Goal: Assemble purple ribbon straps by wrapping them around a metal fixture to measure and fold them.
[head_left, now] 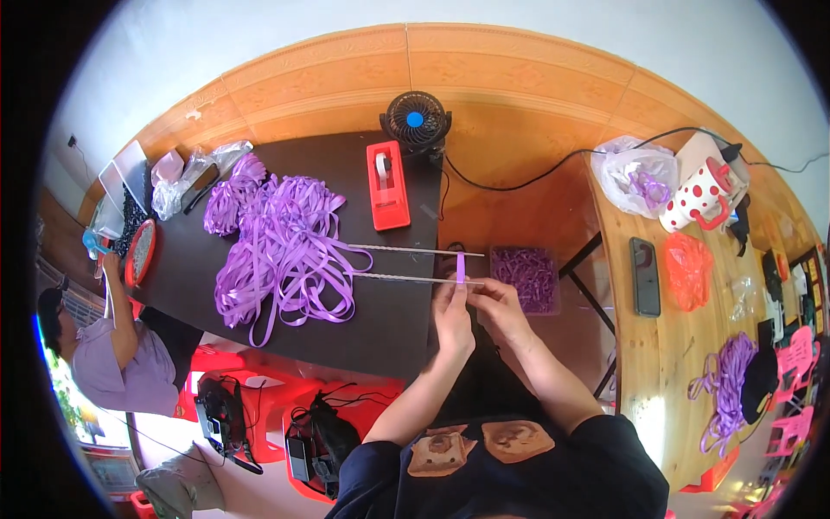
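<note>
Just right of the dark table (385, 333), my left hand (453, 322) pinched the near end of a purple ribbon band (461, 266) lying across two thin rods (402, 278). My right hand (501, 309) curled close beside; I couldn't tell whether it gripped anything. Loose purple ribbon (281, 229) lay heaped on the left.

Two bare hands at a purple band (461, 266) across twin rods (406, 249).
From here I see the left hand (454, 322) pinching the band's near end, the right hand (503, 307) with its fingertips just beside; I can't tell what those grip. Clockwise from them I have a bin (558, 298) of purple pieces (523, 278) at two o'clock, a phone (645, 277) on the wooden table (635, 346) at three, a ribbon heap (285, 229) on the dark table (380, 337) between nine and ten, a red tape dispenser (393, 212) at eleven.
</note>
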{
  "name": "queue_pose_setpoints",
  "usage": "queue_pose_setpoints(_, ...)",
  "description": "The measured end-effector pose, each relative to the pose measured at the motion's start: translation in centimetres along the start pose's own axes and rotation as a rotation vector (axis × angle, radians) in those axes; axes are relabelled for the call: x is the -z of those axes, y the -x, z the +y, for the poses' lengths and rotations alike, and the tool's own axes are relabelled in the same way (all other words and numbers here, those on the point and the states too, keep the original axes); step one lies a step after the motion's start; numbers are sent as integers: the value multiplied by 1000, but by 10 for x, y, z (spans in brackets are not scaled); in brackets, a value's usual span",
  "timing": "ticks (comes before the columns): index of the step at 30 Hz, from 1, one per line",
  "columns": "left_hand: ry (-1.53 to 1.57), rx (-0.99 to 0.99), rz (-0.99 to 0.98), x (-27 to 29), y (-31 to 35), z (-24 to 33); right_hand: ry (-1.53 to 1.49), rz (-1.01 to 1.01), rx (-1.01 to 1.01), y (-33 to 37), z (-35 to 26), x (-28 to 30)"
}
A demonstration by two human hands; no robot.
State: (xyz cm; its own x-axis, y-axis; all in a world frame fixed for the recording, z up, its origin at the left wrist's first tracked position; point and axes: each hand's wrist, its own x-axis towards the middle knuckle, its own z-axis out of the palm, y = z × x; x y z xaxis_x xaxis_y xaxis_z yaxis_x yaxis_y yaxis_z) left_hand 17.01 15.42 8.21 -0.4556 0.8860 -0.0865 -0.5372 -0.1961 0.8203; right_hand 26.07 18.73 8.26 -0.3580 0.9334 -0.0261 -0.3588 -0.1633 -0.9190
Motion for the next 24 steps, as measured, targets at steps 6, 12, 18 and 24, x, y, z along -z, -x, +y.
queue_pose_setpoints(6, 91, 141, 78, -11, 4, 18, -11, -10, 19, 11, -11, -17)
queue_pose_setpoints(12, 100, 180, 147, -13, 4, 21, 130, 42, 67, 15, -10, -23)
queue_pose_setpoints(18, 56, 199, 158, -17, 8, 28, 300, 50, 170, 13, 3, -18)
queue_pose_setpoints(24, 47, 154, 157, -16, 9, 27, 543, 170, 324, 14, 8, -24)
